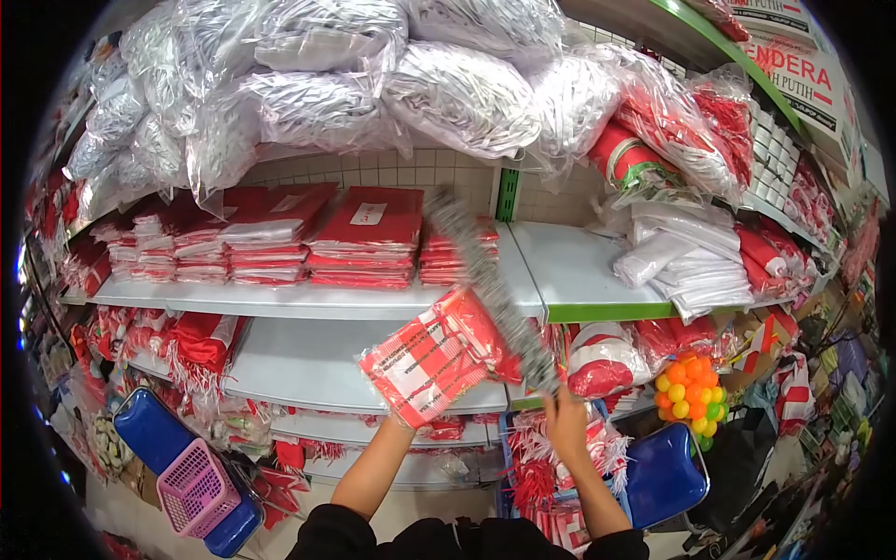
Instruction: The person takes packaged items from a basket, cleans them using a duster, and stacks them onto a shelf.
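My left hand (401, 425) is mostly hidden beneath red-and-white plastic-wrapped packets (425, 359) with dark printed lettering, which it holds up in front of the shelves. In my right hand (564, 415), the fingers are wrapped round the lower end of a long grey duster (495, 299), blurred by motion. The duster slants up and left, passing just right of the packets, and its tip reaches the small stack of red packets (448, 252) on the middle shelf. Whether it touches that stack I cannot tell.
Stacked red packets (366, 238) line the white shelf (327, 297); bulging clear bags (457, 93) hang over it. White plastic packs (686, 257) lie at right. Below stand a pink basket (198, 485) on a blue chair (154, 429), another blue chair (665, 474), and orange-yellow balls (691, 392).
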`<state>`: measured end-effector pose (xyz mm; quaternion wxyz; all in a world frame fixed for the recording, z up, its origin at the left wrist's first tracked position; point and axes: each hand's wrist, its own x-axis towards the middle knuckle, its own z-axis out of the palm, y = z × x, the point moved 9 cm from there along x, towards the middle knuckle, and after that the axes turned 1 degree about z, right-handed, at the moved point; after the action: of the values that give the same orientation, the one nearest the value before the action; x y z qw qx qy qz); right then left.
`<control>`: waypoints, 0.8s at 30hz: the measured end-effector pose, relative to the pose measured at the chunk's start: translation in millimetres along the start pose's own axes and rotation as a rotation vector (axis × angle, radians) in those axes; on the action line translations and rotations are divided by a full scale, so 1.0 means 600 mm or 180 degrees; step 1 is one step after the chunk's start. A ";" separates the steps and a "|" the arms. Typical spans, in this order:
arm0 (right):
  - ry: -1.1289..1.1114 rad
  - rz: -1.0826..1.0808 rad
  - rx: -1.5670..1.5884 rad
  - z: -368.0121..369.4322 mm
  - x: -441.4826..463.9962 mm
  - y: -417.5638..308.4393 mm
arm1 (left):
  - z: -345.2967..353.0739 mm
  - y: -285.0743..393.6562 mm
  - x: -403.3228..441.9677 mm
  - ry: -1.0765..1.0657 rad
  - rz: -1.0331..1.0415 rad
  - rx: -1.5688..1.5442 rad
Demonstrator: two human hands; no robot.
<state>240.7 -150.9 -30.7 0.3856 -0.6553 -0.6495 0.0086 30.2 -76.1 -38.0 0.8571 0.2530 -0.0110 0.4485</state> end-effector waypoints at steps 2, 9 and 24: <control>0.0431 0.0248 -0.0276 -0.042 0.057 0.018 | 0.006 0.005 0.007 -0.0026 0.0035 0.0022; 0.0867 -0.0095 -0.1420 -0.080 0.274 0.045 | 0.032 0.024 0.026 -0.0119 0.0071 0.0113; -0.1555 -0.0441 0.2354 0.057 0.252 -0.096 | 0.038 0.028 0.056 -0.0085 0.0114 0.0178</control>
<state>198.3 -12.2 49.0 0.4288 -0.4071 -0.7172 0.3688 41.6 -52.6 -2.9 0.8413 0.2826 -0.0143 0.4606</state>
